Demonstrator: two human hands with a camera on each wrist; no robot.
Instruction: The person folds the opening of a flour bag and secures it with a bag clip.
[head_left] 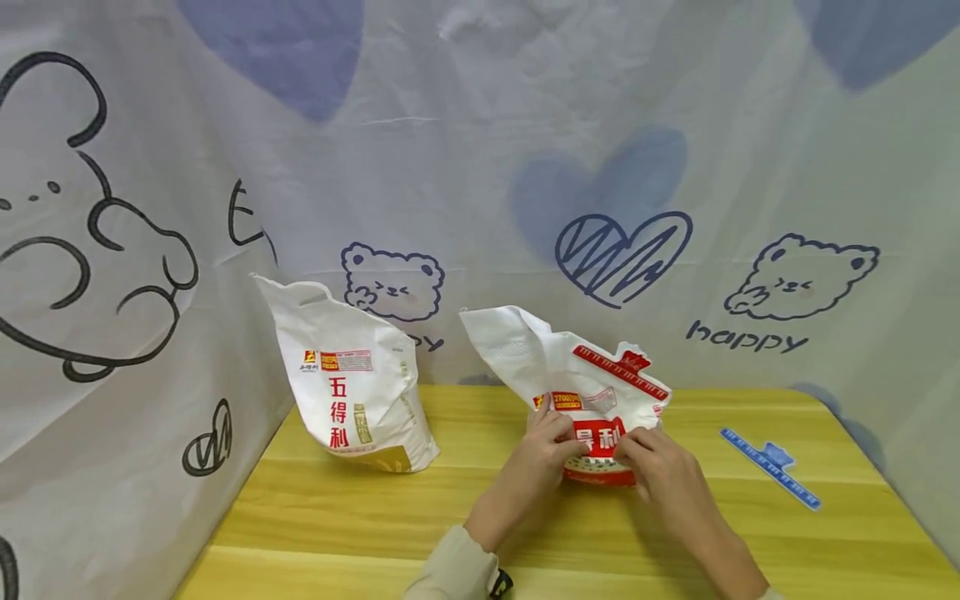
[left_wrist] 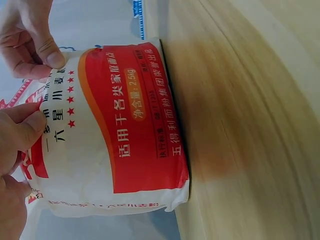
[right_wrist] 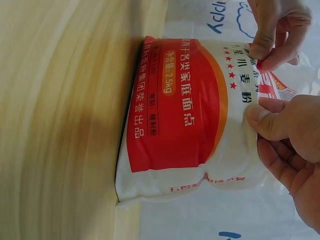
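Observation:
A white and red flour bag (head_left: 598, 437) stands on the table, its upper part leaning back and crumpled. A red sealing clip (head_left: 619, 370) with a toothed bar lies slanted across that upper part. My left hand (head_left: 542, 460) pinches the bag's front left side. On the right side, my right hand (head_left: 666, 477) pinches it too. Seen from the left wrist, the thumb of the left hand (left_wrist: 15, 150) presses on the bag's printed front (left_wrist: 95, 115). The right wrist view shows the right hand (right_wrist: 295, 145) with its thumb on the bag's front and fingers curled behind.
Another white flour bag (head_left: 352, 383), with red lettering and a gold base, stands to the left. A blue sealing clip (head_left: 772, 468) lies flat on the right of the wooden table (head_left: 337, 533). White cloth (head_left: 480, 192) with drawings hangs behind and at the sides.

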